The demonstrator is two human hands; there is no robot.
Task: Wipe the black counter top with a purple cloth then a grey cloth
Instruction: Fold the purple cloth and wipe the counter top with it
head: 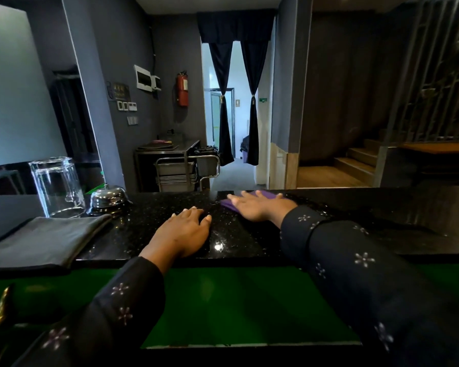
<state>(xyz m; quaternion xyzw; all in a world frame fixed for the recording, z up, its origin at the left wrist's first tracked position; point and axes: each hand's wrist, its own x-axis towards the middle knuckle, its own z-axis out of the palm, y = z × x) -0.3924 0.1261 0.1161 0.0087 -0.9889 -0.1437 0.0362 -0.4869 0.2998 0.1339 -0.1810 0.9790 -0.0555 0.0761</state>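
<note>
At the far left of the black speckled worktop [233,234] lies a folded grey cloth [45,241], its long axis running from the near left edge back toward the right, untouched. Just behind it stand an upturned clear glass [55,186] and a chrome service bell [109,200]. Next, near the middle, the left hand [184,235] rests palm down on the bare worktop, fingers spread flat, gripping nothing. To its right and further back, the right hand [257,206] presses flat on a folded purple cloth [249,198], fingers extended leftward over it; the grip is an open palm, not a pinch. The cloth sits near the worktop's far edge. Most likely the purple wipe is under way. The grey cloth lies well apart to the left, nearer the left hand, which looks better placed to fetch it.
</note>
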